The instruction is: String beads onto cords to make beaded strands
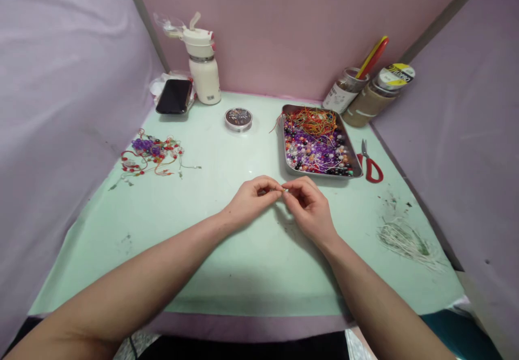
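Note:
My left hand (259, 200) and my right hand (308, 206) meet fingertip to fingertip over the middle of the table. Each is closed in a pinch. Between the fingertips shows a tiny whitish bead (285, 190); the thread it may sit on is too fine to make out. Just beyond my right hand stands a metal tray (287, 168) full of purple, black, orange and clear beads (316, 146). A tangle of orange and red cords (314, 121) lies on top at its far end.
Red-handled scissors (373, 171) lie right of the tray, with cut white threads (407, 241) nearer me. Strung beads (152, 154) are heaped at left. Farther back are a thread spool (238, 119), a phone (174, 97), a white bottle (205, 79) and two jars (343, 91) (371, 100).

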`<state>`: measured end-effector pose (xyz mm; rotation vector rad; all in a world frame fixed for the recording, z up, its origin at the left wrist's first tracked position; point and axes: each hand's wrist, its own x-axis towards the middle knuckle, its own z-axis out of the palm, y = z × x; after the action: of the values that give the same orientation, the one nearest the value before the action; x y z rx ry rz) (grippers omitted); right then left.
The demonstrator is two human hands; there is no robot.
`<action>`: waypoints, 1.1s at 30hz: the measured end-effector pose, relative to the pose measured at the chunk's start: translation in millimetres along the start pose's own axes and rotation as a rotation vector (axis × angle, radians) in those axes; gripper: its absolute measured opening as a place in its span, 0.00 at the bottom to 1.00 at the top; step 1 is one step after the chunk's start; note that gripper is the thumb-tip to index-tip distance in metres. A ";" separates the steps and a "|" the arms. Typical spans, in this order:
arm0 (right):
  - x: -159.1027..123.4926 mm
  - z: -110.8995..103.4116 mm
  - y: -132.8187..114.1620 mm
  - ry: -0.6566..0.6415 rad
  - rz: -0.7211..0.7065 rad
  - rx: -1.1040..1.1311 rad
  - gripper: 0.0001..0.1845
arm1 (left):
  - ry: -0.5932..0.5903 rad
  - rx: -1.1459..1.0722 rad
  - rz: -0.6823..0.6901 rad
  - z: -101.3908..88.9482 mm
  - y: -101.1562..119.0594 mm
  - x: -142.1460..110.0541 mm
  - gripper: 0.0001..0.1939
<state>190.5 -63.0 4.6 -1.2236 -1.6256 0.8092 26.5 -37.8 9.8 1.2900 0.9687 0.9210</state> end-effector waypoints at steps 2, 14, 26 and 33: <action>0.1 0.1 -0.3 0.006 0.003 -0.003 0.02 | -0.007 0.000 -0.054 0.1 0.6 -0.1 0.06; -0.5 -1.8 -2.9 0.073 -0.023 -0.037 0.06 | 0.094 0.057 -0.126 -1.4 6.1 1.8 0.07; 1.5 -3.2 -4.4 0.196 0.247 0.161 0.07 | 0.018 -0.125 -0.226 -4.4 -0.5 3.4 0.10; 3.6 -4.9 -4.2 0.174 0.332 0.169 0.07 | -0.011 -0.196 -0.282 -2.3 3.2 3.6 0.13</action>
<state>193.3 -60.9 11.2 -1.4189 -1.2051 0.9937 25.5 -33.4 12.7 0.9638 0.9959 0.7675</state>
